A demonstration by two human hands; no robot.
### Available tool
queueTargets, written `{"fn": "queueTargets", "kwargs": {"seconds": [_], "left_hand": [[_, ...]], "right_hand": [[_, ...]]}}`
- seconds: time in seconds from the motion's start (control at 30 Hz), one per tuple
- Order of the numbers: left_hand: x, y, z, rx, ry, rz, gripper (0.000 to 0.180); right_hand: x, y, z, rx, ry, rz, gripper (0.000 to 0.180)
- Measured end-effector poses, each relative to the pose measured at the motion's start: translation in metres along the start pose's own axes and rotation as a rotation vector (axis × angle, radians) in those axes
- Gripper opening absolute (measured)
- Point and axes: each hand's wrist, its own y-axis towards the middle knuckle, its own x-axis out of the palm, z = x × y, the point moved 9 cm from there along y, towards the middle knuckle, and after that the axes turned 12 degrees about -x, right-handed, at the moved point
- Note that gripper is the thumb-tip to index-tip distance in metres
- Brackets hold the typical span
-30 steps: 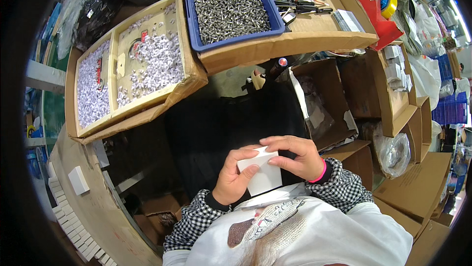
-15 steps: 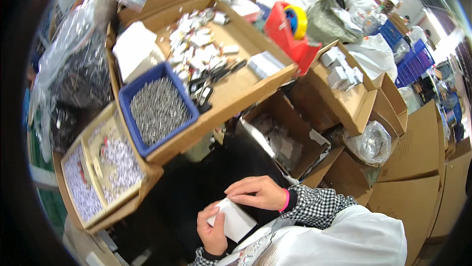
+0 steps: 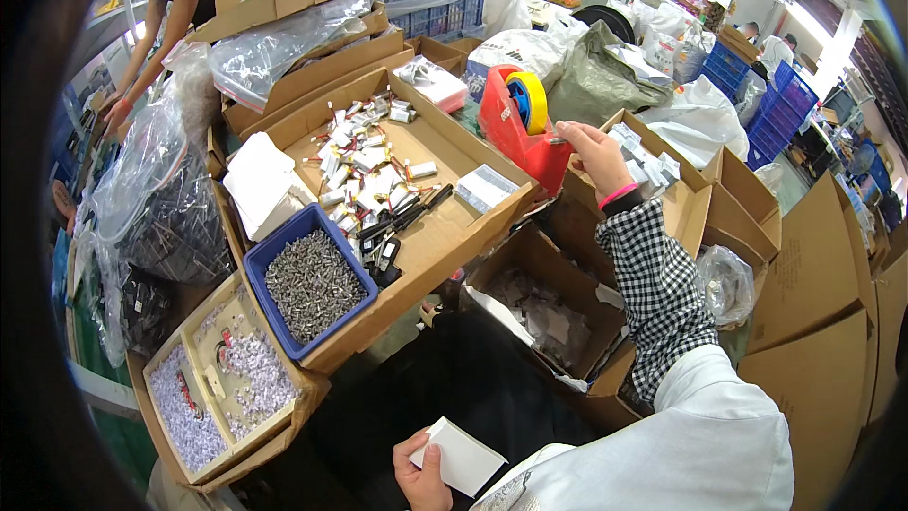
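Observation:
Low in the view, my left hand (image 3: 422,478) grips a small flat white box (image 3: 462,456), thumb on top and fingers beneath. My right hand (image 3: 598,161) reaches out to the front end of a red tape dispenser (image 3: 503,119). Its fingertips are pinched together at the cutting edge, on what looks like the free end of the tape; the strip itself is barely visible. A yellow tape roll (image 3: 531,103) with a blue core sits in the dispenser, beside the large cardboard tray (image 3: 445,138).
The tray holds wired battery cells (image 3: 364,166), white cards (image 3: 263,185) and a blue bin (image 3: 312,275) of metal parts. A divided box (image 3: 213,383) stands left. Small white boxes (image 3: 648,166) lie in a carton on the right. Another person's arms (image 3: 156,57) show at upper left.
My right hand has left the white box and moved up and forward to the tape dispenser. The left hand keeps the box, slightly lower. The head view has shifted, showing another person.

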Motion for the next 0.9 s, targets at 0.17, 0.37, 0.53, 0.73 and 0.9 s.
{"fn": "queueTargets", "kwargs": {"seconds": [0.17, 0.37, 0.53, 0.73, 0.9], "left_hand": [[-0.001, -0.004, 0.002, -0.028, -0.018, 0.005, 0.02], [-0.001, -0.005, 0.004, -0.015, -0.037, 0.004, 0.02], [0.001, -0.006, 0.005, -0.002, -0.042, -0.011, 0.02], [-0.003, -0.006, -0.002, -0.033, -0.03, -0.02, 0.022], [0.003, -0.01, -0.007, 0.0, 0.02, -0.14, 0.031]], "right_hand": [[0.007, 0.005, 0.006, 0.023, 0.202, 0.026, 0.017], [0.005, 0.003, -0.021, -0.098, 0.26, 0.079, 0.025], [-0.005, -0.018, -0.017, 0.037, 0.199, 0.122, 0.026], [0.005, -0.048, 0.016, 0.182, 0.46, 0.087, 0.019], [0.018, -0.053, 0.029, 0.139, 0.602, 0.167, 0.022]]}}
